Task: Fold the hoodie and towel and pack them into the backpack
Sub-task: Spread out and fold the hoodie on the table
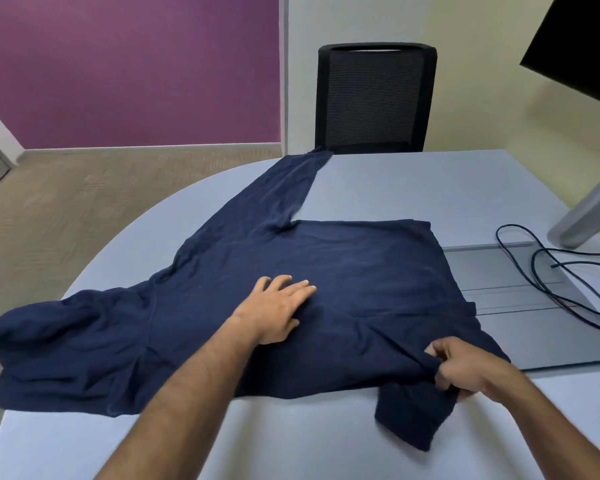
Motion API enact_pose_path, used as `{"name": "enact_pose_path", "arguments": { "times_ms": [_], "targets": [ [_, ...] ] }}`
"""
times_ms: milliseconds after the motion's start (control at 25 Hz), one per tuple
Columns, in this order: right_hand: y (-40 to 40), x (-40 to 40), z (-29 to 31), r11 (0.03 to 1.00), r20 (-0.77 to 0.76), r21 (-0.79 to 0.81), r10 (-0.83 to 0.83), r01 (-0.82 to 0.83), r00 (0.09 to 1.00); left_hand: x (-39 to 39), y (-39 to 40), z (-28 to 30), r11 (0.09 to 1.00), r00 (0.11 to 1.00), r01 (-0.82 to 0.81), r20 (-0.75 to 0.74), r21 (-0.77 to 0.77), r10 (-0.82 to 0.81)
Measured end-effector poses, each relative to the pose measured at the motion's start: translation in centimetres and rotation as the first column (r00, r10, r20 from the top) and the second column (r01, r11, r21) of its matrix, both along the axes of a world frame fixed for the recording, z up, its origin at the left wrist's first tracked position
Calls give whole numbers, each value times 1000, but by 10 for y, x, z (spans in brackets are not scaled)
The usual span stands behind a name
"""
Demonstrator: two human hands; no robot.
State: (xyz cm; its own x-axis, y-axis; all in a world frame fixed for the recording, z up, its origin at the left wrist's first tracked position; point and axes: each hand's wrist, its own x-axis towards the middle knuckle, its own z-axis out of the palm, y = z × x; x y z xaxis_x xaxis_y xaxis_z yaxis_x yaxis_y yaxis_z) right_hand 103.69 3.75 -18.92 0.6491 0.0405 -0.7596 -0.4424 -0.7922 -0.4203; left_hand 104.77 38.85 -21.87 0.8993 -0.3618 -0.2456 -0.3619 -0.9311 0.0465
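Two hands work a navy hoodie [326, 271] spread flat on a grey table [395, 181]. Left hand [274, 310] lies flat w/ straight fingers pressing the cloth near centre. Right hand [465, 370], at 4 o'clock, pinches a bunched sleeve end. Other sleeve runs toward 12, to a black chair [374, 98]. Black cable [548, 271] loops at 3 o'clock.

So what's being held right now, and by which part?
The right hand pinches the navy hoodie by its near sleeve, where it meets the body. The left hand only presses flat on the hoodie's middle.
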Motion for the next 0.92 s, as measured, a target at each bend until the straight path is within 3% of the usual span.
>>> {"name": "enact_pose_path", "arguments": {
  "times_ms": [120, 200, 320, 440, 520, 600, 680, 760, 880, 920],
  "targets": [
    [-7, 14, 16, 974, -80, 223, -24, 41, 997, 9, -27, -5, 1000, 985, -6, -174, 28, 10],
    [-14, 32, 22, 966, -107, 259, 21, 7, 994, 13, -36, -14, 998, 982, -25, -186, 63, 37],
    [-25, 66, 19, 979, 15, 13, 203, -203, 979, 20, -38, -17, 992, 993, -70, -87, 101, 79],
    [-37, 88, 17, 876, -18, -305, 388, -375, 921, 27, -33, -18, 985, 986, -168, -23, -50, 167],
    [-42, 93, 18, 864, -61, -358, 357, -354, 932, 29, -25, -17, 947, 966, -251, 4, -198, 257],
    [-43, 99, 16, 873, 79, -395, 341, -285, 937, 30, -18, -18, 911, 937, -309, 76, -275, 341],
    [-37, 104, 10, 862, 233, -441, 378, -249, 896, 31, -14, -23, 887, 894, -369, 155, -277, 421],
    [-24, 102, 0, 803, 282, -547, 442, -236, 852, 31, -14, -29, 874, 852, -424, 222, -237, 474],
    [-14, 86, -23, 587, 364, -801, 633, -117, 684, 24, -16, -40, 869, 817, -451, 300, -201, 493],
    [-14, 78, -31, 578, 442, -815, 667, -42, 599, 18, -15, -43, 882, 816, -422, 336, -209, 470]
  ]
}}
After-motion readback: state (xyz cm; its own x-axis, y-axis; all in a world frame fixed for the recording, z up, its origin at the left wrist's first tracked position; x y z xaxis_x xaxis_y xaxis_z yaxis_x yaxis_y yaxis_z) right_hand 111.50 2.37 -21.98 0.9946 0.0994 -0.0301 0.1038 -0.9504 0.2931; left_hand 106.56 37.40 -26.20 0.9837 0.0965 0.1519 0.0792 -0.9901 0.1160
